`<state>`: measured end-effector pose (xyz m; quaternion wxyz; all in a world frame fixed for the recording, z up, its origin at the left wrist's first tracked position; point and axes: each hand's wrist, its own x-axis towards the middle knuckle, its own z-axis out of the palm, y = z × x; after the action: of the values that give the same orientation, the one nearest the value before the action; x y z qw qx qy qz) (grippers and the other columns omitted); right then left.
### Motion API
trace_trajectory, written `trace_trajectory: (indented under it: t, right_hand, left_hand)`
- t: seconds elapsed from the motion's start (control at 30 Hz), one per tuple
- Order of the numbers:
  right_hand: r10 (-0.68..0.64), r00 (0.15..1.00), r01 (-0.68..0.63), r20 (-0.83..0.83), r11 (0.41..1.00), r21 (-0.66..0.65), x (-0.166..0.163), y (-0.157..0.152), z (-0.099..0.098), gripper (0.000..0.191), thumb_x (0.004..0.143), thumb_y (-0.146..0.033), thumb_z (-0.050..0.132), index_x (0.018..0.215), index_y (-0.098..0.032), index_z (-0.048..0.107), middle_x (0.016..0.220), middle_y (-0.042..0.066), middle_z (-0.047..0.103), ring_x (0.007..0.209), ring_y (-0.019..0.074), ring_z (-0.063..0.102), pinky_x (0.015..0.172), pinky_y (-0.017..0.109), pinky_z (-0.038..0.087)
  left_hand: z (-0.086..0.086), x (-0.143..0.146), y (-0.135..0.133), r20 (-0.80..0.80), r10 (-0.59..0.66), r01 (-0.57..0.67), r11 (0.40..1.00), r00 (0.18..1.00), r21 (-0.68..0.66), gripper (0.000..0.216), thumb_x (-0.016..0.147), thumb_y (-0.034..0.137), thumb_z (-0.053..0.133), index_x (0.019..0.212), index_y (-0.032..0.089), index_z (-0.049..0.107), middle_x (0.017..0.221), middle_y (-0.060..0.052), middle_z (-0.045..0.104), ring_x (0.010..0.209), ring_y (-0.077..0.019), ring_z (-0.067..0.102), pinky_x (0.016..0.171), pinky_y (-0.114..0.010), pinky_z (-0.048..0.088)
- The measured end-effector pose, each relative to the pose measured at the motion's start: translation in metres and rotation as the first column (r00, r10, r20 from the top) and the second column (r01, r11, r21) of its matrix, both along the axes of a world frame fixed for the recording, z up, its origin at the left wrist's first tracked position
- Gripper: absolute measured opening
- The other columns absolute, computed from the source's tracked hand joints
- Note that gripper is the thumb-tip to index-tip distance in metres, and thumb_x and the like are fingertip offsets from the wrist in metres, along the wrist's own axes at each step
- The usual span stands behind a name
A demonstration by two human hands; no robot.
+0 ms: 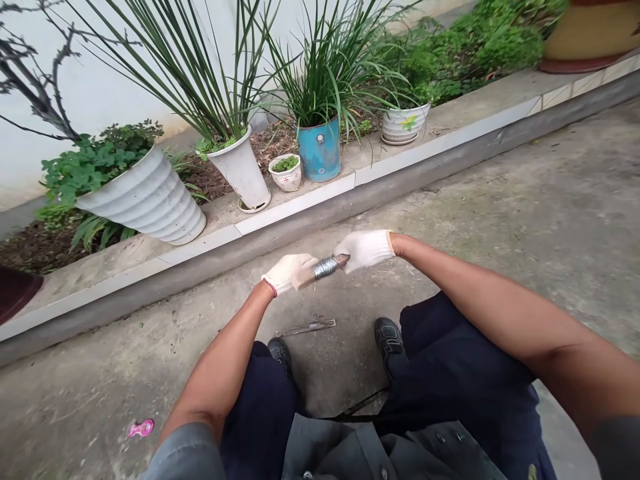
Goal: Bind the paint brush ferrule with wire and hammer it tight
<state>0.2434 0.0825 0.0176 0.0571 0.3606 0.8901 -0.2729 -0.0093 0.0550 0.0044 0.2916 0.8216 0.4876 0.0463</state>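
My left hand [289, 273], in a white knit glove, is closed on the near end of a flat wooden stick [305, 277]. Silvery wire [326, 267] is wound in a thick band around the stick's middle. At the far end, my right hand [367, 251], gloved too, has its fingers curled in behind the stick's dark tip. What those fingers hold is hidden. The stick is held tilted above the concrete, its right end higher in view. Below it on the ground lies a thin strip [300, 330] with a small wire winding on it.
A low tiled ledge [290, 208] crosses in front, bearing a ribbed white pot [150, 197], a tall white pot [243, 170], a small flowered pot [287, 179], a blue pot [320, 153] and a white bowl-shaped pot [404, 125]. A pink object [142, 428] lies on the concrete at left.
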Motion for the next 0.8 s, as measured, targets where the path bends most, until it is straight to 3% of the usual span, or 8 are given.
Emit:
trace_trajectory:
  t: [0.1, 0.23, 0.33, 0.47, 0.6, 0.7, 0.8]
  right_hand:
    - [-0.202, 0.974, 0.209, -0.103, 0.976, 0.066, -0.002, 0.007, 0.004, 0.021, 0.080, -0.040, 0.063, 0.085, -0.019, 0.064, 0.071, -0.002, 0.061, 0.065, 0.0123, 0.052, 0.059, 0.024, 0.032]
    - [-0.491, 0.866, 0.499, -0.092, 0.843, 0.200, -0.004, 0.020, 0.002, 0.030, 0.089, -0.046, 0.056, 0.101, -0.020, 0.067, 0.088, 0.005, 0.070, 0.075, 0.0175, 0.061, 0.063, 0.025, 0.037]
    - [-0.555, 0.832, 0.525, 0.024, 0.800, 0.290, 0.000, 0.025, -0.002, 0.028, 0.093, -0.037, 0.055, 0.111, -0.020, 0.069, 0.099, 0.013, 0.073, 0.085, 0.0236, 0.067, 0.071, 0.029, 0.042]
    - [-0.471, 0.846, 0.382, 0.250, 0.862, 0.332, 0.001, 0.024, -0.008, 0.031, 0.087, -0.018, 0.058, 0.114, -0.017, 0.073, 0.103, 0.019, 0.075, 0.097, 0.0309, 0.071, 0.080, 0.036, 0.048]
    - [-0.372, 0.823, 0.271, 0.428, 0.921, 0.279, -0.009, 0.014, -0.007, 0.038, 0.080, -0.015, 0.063, 0.115, -0.014, 0.077, 0.108, 0.022, 0.075, 0.104, 0.0332, 0.071, 0.086, 0.040, 0.050]
    - [-0.224, 0.840, 0.136, 0.495, 0.968, 0.209, -0.015, 0.002, -0.002, 0.037, 0.073, -0.014, 0.066, 0.109, -0.013, 0.079, 0.103, 0.020, 0.075, 0.095, 0.0310, 0.072, 0.079, 0.036, 0.050]
    - [-0.025, 0.901, 0.008, 0.433, 0.999, 0.042, -0.012, -0.007, 0.001, 0.028, 0.068, -0.016, 0.066, 0.094, -0.014, 0.078, 0.084, 0.012, 0.073, 0.075, 0.0235, 0.066, 0.068, 0.032, 0.044]
  left_hand:
    - [0.003, 0.005, -0.006, 0.045, 0.050, -0.047, 0.996, 0.998, -0.073, 0.046, 0.101, 0.049, 0.041, 0.101, 0.017, 0.073, 0.073, -0.003, 0.070, 0.069, -0.0190, 0.063, 0.070, -0.028, 0.045]
    - [0.005, 0.012, -0.010, 0.069, -0.010, 0.016, 0.996, 0.998, -0.090, 0.043, 0.102, 0.045, 0.037, 0.092, 0.020, 0.071, 0.077, -0.001, 0.073, 0.076, -0.0186, 0.065, 0.076, -0.027, 0.045]
    - [0.005, 0.014, -0.011, 0.065, -0.050, 0.057, 0.991, 0.997, -0.118, 0.038, 0.101, 0.041, 0.040, 0.090, 0.020, 0.070, 0.076, 0.000, 0.073, 0.077, -0.0186, 0.065, 0.077, -0.027, 0.044]
    - [0.007, 0.012, -0.010, 0.000, -0.019, 0.019, 0.991, 1.000, -0.130, 0.036, 0.100, 0.039, 0.041, 0.094, 0.020, 0.071, 0.070, 0.001, 0.070, 0.073, -0.0190, 0.065, 0.069, -0.027, 0.043]
    - [0.012, 0.010, -0.009, -0.034, -0.007, 0.005, 0.996, 0.999, -0.083, 0.037, 0.100, 0.039, 0.041, 0.097, 0.020, 0.072, 0.066, 0.002, 0.067, 0.069, -0.0183, 0.063, 0.066, -0.027, 0.041]
    - [0.013, 0.009, -0.008, -0.056, -0.036, 0.035, 0.999, 0.998, -0.022, 0.036, 0.100, 0.036, 0.040, 0.090, 0.021, 0.071, 0.067, 0.002, 0.067, 0.068, -0.0175, 0.061, 0.066, -0.027, 0.040]
    - [0.012, 0.008, -0.008, -0.068, -0.012, 0.012, 1.000, 0.998, -0.005, 0.035, 0.099, 0.038, 0.043, 0.086, 0.021, 0.071, 0.066, 0.002, 0.066, 0.067, -0.0173, 0.060, 0.065, -0.027, 0.039]
